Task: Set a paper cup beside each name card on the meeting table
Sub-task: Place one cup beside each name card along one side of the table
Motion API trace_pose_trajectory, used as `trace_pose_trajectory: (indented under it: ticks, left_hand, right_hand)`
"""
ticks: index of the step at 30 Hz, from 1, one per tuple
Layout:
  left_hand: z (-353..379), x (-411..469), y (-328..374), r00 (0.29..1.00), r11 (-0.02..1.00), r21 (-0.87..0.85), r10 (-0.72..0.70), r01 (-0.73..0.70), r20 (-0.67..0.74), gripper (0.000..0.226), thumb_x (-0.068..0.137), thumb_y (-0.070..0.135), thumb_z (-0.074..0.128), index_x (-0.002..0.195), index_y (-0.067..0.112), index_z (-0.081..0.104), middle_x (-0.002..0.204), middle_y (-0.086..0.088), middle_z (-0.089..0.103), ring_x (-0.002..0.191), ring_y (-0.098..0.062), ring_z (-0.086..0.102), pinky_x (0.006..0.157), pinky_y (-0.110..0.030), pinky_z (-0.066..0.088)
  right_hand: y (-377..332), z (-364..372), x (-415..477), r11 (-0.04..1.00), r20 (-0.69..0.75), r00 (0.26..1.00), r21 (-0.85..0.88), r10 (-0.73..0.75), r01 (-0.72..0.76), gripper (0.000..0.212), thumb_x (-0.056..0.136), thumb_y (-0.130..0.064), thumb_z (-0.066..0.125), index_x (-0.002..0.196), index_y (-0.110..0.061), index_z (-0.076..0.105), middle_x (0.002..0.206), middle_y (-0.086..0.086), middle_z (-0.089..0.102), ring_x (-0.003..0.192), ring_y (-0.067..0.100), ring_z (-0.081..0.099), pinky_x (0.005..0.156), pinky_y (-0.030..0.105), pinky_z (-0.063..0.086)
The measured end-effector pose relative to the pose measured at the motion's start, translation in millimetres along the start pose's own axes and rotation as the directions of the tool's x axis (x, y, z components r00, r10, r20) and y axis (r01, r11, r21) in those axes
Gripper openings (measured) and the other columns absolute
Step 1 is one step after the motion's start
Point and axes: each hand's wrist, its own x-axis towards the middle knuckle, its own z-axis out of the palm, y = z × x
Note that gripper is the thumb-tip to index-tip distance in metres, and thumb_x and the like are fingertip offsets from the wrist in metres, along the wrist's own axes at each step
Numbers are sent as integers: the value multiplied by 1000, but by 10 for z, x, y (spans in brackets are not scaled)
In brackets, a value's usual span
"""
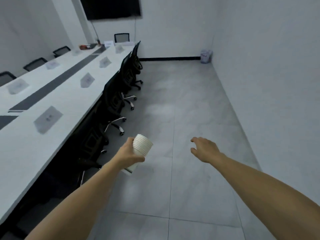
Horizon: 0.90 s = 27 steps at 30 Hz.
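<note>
Left hand grips a nested cup stack over the floor, tilted; right hand open, empty. Name cards sit on the surface, no cups beside them. Risk: tilted stack slides apart; several cups stick when one is pulled.

Name cards nine; cup stack one; hands two.

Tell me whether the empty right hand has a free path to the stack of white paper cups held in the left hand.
Probably yes. The right hand hangs open over bare floor, level with the stack of white paper cups gripped by the left hand; nothing lies between them.
</note>
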Motion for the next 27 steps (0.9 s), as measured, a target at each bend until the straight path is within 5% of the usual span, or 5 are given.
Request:
trace_pose_trajectory:
  ticks: [13, 27]
  left_hand:
    - [-1156, 1747, -729, 945, 961, -44, -277, 273, -172, 68, 62, 23, 85, 119, 22, 49, 105, -6, 64, 94, -21, 62, 81, -36, 55]
    - [-2291, 2573, -1591, 792, 883, -196, -470, 427, -389, 73, 57, 23, 87, 121, 28, 53, 107, 3, 61, 102, -22, 59, 90, -40, 54]
  right_hand:
    - [-1233, -276, 3142, 931, 111, 930, -72, -349, 358, 47, 96, -31, 48, 142, -18, 47, 140, 6, 55, 121, 28, 56, 91, 38, 49]
    - [-3659, -527, 4958, 641, 154, 637, -26, -756, 767, 38, 95, -33, 54, 131, -21, 58, 120, 1, 67, 111, 25, 62, 87, 37, 51]
